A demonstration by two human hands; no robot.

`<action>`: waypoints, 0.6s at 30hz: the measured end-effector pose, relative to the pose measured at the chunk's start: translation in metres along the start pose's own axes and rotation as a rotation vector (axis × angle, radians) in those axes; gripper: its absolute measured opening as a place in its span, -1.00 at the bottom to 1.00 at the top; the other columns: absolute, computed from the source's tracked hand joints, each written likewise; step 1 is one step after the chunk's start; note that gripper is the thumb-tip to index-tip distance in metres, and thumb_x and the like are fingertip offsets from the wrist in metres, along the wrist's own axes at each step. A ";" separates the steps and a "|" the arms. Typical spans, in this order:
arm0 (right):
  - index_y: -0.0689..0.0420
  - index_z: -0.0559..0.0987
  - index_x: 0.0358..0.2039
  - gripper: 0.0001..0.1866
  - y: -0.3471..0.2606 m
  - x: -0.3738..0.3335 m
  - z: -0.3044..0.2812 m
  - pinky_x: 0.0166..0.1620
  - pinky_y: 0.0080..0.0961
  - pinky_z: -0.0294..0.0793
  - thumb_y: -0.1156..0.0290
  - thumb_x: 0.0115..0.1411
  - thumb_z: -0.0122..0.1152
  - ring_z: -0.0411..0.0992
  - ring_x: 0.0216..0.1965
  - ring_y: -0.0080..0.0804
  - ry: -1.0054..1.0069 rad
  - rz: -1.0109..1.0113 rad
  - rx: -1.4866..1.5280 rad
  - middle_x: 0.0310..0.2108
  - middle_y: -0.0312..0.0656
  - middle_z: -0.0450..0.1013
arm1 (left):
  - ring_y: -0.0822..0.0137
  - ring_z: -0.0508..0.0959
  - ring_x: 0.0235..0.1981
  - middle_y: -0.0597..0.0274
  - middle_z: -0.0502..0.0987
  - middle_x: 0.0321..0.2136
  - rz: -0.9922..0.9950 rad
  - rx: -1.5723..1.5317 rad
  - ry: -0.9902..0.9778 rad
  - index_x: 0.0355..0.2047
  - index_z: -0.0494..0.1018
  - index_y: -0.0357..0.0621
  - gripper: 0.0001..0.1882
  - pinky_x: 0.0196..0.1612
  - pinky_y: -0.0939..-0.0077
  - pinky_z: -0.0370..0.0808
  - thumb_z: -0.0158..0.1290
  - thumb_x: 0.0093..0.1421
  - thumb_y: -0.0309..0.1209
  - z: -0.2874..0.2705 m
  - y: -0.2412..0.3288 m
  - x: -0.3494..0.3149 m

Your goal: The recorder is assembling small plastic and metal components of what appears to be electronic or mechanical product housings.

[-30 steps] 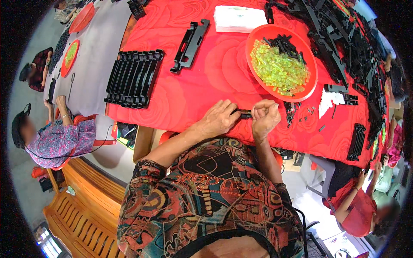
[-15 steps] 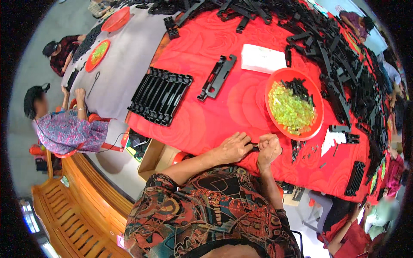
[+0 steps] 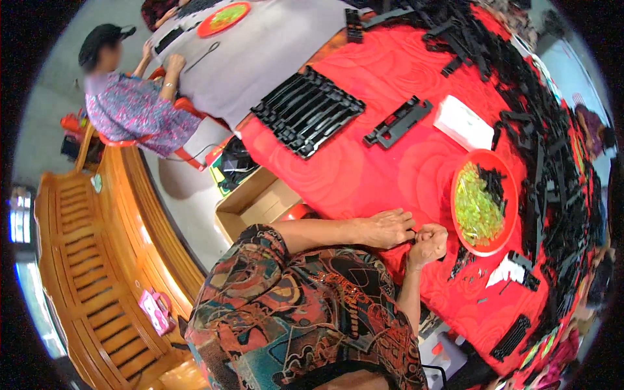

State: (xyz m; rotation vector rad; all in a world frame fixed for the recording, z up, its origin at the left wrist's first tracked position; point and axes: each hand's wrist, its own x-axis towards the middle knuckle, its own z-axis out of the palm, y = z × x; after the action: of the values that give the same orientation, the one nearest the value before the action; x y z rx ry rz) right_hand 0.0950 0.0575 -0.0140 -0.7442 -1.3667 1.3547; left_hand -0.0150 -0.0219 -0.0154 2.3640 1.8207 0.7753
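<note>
We see the left hand (image 3: pixel 388 229) back up, its fingers bent toward the right hand (image 3: pixel 429 243), which is curled like a fist around a dark piece (image 3: pixel 413 236). Only a sliver of that piece shows, in the narrow gap between the two hands; whether the left fingers pinch it too, we cannot tell.

Just beyond the right hand, to its right, we have the red bowl (image 3: pixel 513 207) with yellow bits (image 3: pixel 478 211) and black bits (image 3: pixel 495 187) in it. Small dark scraps (image 3: pixel 462 263) lie right of the right hand, on the red cloth (image 3: pixel 351 188), and farther right a crumpled tissue (image 3: pixel 502 273). Past the bowl, well apart from our hands, spreads a black heap (image 3: pixel 552 175).

Straight beyond the left hand lies a single black part (image 3: pixel 409 121), with a white box (image 3: pixel 464 123) to its right. Beyond and left of the left hand, a row of black parts (image 3: pixel 308 112) lies side by side. Far left of our hands sits a co-worker (image 3: pixel 133 110).
</note>
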 end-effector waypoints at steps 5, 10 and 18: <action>0.22 0.39 -0.59 -0.45 -0.004 0.000 0.002 -0.67 -0.73 0.00 0.01 0.34 -0.21 0.05 -0.74 -0.70 0.019 0.018 0.043 -0.73 -0.37 0.16 | 0.18 0.37 -0.18 0.16 0.38 -0.34 -0.032 -0.040 -0.044 -0.35 0.46 -0.21 -0.77 -0.14 0.25 0.36 0.03 -0.05 -0.42 -0.005 0.003 0.000; 0.20 0.39 -0.61 -0.46 -0.011 0.003 0.010 -0.66 -0.77 0.01 0.05 0.34 -0.24 0.08 -0.72 -0.72 0.038 0.088 0.016 -0.73 -0.40 0.15 | 0.17 0.37 -0.15 0.16 0.39 -0.33 -0.036 -0.006 -0.051 -0.33 0.45 -0.20 -0.76 -0.08 0.20 0.36 0.05 -0.06 -0.41 0.001 0.002 0.000; 0.21 0.40 -0.61 -0.49 0.004 0.001 0.004 -0.65 -0.75 0.01 0.07 0.33 -0.17 0.07 -0.70 -0.70 0.021 -0.060 -0.088 -0.71 -0.40 0.14 | 0.16 0.40 -0.19 0.15 0.41 -0.34 -0.024 0.013 -0.009 -0.29 0.45 -0.18 -0.75 -0.13 0.21 0.37 0.03 -0.02 -0.40 0.004 0.002 0.000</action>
State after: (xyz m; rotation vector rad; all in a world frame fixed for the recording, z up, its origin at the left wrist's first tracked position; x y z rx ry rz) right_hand 0.0899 0.0574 -0.0174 -0.7682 -1.4283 1.2435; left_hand -0.0116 -0.0210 -0.0182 2.3444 1.8526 0.7517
